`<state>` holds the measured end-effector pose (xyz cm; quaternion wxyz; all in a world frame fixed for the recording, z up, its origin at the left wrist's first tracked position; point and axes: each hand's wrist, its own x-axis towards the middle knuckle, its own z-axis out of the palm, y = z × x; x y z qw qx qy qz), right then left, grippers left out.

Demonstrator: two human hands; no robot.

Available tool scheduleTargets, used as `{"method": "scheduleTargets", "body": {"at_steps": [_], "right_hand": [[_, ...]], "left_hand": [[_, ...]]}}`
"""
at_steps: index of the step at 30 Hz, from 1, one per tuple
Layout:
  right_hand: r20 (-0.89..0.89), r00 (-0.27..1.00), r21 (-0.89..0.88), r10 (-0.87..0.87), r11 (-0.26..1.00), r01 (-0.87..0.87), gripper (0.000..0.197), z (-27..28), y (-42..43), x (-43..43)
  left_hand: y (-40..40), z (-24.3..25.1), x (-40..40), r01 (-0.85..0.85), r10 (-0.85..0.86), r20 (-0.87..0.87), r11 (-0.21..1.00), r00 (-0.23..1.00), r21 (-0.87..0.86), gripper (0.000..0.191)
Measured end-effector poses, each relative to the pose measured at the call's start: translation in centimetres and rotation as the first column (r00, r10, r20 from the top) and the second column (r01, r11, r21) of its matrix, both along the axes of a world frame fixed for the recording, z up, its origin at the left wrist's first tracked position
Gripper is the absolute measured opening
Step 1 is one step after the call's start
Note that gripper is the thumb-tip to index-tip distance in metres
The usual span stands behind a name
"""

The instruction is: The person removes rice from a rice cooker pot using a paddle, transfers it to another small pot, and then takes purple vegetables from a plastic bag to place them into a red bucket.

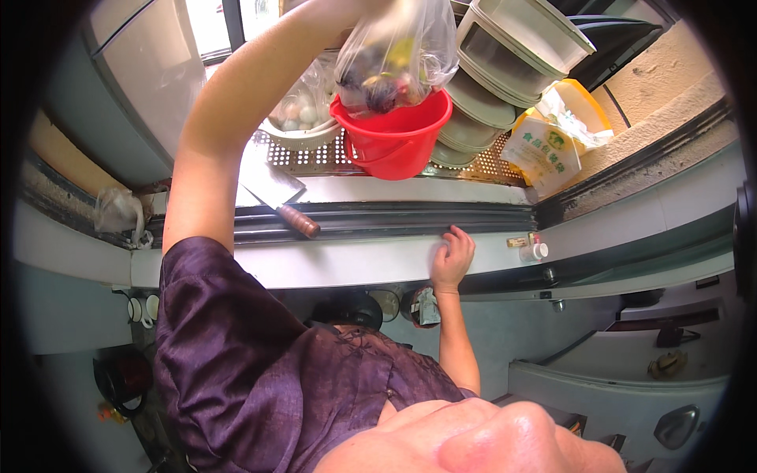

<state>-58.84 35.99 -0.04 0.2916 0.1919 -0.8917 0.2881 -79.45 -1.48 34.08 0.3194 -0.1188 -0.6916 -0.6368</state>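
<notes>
At the top edge my left hand (pixel 378 5) is blurred and partly cut off, at the top of a clear plastic bag (pixel 387 65) that hangs from it. Dark, yellow and red items show through the bag, whose bottom is at the mouth of a red plastic bucket (pixel 393 151). My right hand (pixel 454 257) lies on the white sill (pixel 355 260), fingers loosely bent, holding nothing. A cleaver (pixel 298 220) with a wooden handle lies left of the bucket, its handle over the dark window track. Behind it, bagged eggs (pixel 300 112) sit in a pale basket (pixel 304 139).
Stacked plastic containers (pixel 502 59) lean right of the bucket, on a perforated metal shelf (pixel 479 168). Beside them stands a yellow and white packaging bag (pixel 547 148). A small white bottle (pixel 535 252) is on the sill at right; a knotted plastic bag (pixel 121 213) is at far left.
</notes>
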Motion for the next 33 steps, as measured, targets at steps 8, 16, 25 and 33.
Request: {"method": "scheduleTargets", "body": {"at_steps": [8,16,25,33], "right_hand": [[-0.016,1.000,0.006,0.013,1.000,-0.013,0.018,0.0,-0.1,0.1],[-0.033,0.999,0.017,0.012,1.000,-0.011,0.017,-0.5,0.4,0.0],[-0.031,0.999,0.000,0.021,1.000,-0.021,0.017,-0.3,0.2,0.0],[-0.039,0.999,-0.030,0.007,1.000,-0.008,0.017,-0.5,0.5,0.1]], "left_hand": [[-0.8,2.6,1.7,0.049,-0.049,-0.005,0.999,0.999,-0.022,0.022],[0.0,2.7,3.5,0.073,-0.073,0.060,0.997,0.996,0.000,0.023],[-0.2,2.1,4.3,0.186,-0.183,0.053,0.981,0.982,-0.062,0.024],[0.0,2.2,5.7,0.165,-0.159,0.069,0.983,0.985,-0.084,0.024]]}}
